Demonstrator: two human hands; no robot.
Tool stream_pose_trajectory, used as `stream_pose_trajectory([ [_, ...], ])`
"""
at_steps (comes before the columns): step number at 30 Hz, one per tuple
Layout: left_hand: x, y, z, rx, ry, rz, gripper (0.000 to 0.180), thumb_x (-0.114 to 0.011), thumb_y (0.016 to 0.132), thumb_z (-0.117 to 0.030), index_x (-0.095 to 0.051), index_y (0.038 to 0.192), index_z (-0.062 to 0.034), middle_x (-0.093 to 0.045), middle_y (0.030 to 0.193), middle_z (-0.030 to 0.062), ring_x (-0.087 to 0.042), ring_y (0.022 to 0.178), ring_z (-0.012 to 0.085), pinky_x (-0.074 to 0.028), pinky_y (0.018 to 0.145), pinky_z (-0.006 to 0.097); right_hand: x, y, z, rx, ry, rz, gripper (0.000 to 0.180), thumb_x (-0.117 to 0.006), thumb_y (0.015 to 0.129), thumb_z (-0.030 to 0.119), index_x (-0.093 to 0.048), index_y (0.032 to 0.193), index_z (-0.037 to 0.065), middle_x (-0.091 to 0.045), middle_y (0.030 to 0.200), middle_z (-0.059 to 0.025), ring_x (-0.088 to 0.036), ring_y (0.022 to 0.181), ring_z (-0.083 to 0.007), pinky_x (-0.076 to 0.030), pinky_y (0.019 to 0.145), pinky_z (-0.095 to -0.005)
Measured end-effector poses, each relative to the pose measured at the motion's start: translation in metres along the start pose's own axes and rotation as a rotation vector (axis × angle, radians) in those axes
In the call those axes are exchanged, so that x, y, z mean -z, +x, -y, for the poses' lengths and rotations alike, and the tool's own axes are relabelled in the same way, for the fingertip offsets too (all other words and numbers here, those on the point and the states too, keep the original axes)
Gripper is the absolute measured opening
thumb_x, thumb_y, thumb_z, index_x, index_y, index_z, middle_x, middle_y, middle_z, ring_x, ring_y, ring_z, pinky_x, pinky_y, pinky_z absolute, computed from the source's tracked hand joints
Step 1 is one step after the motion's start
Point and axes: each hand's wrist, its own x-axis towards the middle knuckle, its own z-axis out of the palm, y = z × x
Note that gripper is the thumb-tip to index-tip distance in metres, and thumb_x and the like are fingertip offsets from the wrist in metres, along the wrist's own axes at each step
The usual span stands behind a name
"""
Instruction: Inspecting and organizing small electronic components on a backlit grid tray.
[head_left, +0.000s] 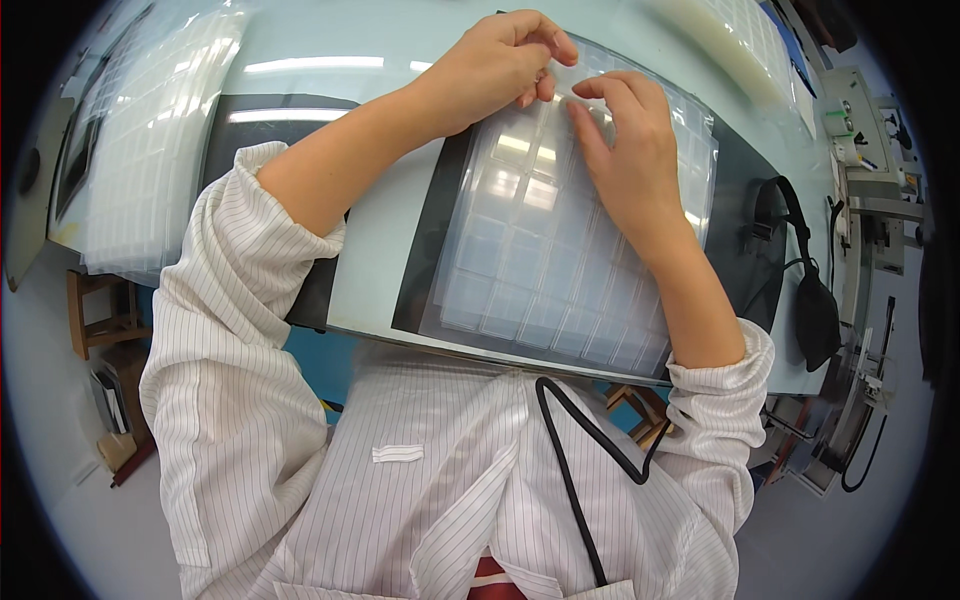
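A stack of clear plastic pocket sheets point(520, 250), divided into a grid of small rectangular pockets, lies in front of me on the table. Above its far part is my left hand point(505, 70), its fingers curled in with the tips close to the thumb. Whatever those fingertips may hold is too small to make out. My right hand point(635, 140) hovers over the sheets just to the right of it, thumb and forefinger apart, with nothing visible between them. Light glares off the pockets below the hands.
More clear pocket sheets point(150, 160) are piled at the left, reaching the table edge. Another pile point(735, 45) lies at the far right. A black strap with a pouch point(817, 315) rests at the right edge. A black cable point(590, 430) hangs across my striped coat.
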Motion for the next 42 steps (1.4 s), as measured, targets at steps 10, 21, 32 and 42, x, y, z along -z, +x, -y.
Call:
stream_pose_trajectory([
  [10, -0.013, -0.009, -0.011, -0.233, 0.269, 0.2, 0.032, -0.065, 0.101, -0.032, -0.065, 0.103, 0.0, -0.063, 0.085, 0.0007, -0.054, 0.075, 0.0076, -0.046, 0.069, 0.024, 0.042, 0.012, 0.003, -0.283, 0.362, 0.034, 0.011, -0.068, 0.094, 0.01, -0.072, 0.1, 0.002, -0.067, 0.097, -0.0043, -0.057, 0.081, -0.0147, -0.042, 0.07, -0.0259],
  [21, -0.024, -0.023, -0.018, -0.076, 0.079, 0.135, 0.023, -0.056, 0.102, -0.015, -0.065, 0.116, 0.001, -0.062, 0.088, 0.0019, -0.052, 0.071, 0.0059, -0.045, 0.067, 0.021, 0.028, -0.015, -0.013, -0.125, -0.034, 0.132, 0.01, -0.07, 0.089, 0.006, -0.071, 0.098, 0.001, -0.066, 0.102, -0.0106, -0.061, 0.099, -0.0303, -0.05, 0.086, -0.0382],
  [32, -0.023, -0.012, -0.003, -0.05, 0.035, 0.113, 0.025, -0.056, 0.1, -0.015, -0.065, 0.117, 0.0009, -0.064, 0.095, 0.0051, -0.054, 0.072, 0.006, -0.045, 0.068, 0.022, 0.021, -0.016, -0.016, -0.024, -0.056, 0.011, 0.012, -0.072, 0.088, 0.006, -0.069, 0.099, 0.001, -0.067, 0.104, -0.0096, -0.06, 0.099, -0.03, -0.048, 0.089, -0.0393],
  [42, -0.032, -0.025, -0.017, -0.181, 0.301, 0.151, 0.029, -0.072, 0.097, -0.034, -0.067, 0.109, -0.0072, -0.061, 0.086, -0.0017, -0.053, 0.072, 0.0046, -0.043, 0.066, 0.02, 0.059, -0.004, -0.017, -0.298, 0.492, 0.088, 0.012, -0.07, 0.093, 0.012, -0.071, 0.103, 0.004, -0.066, 0.099, -0.0001, -0.056, 0.085, -0.0101, -0.043, 0.073, -0.0254],
])
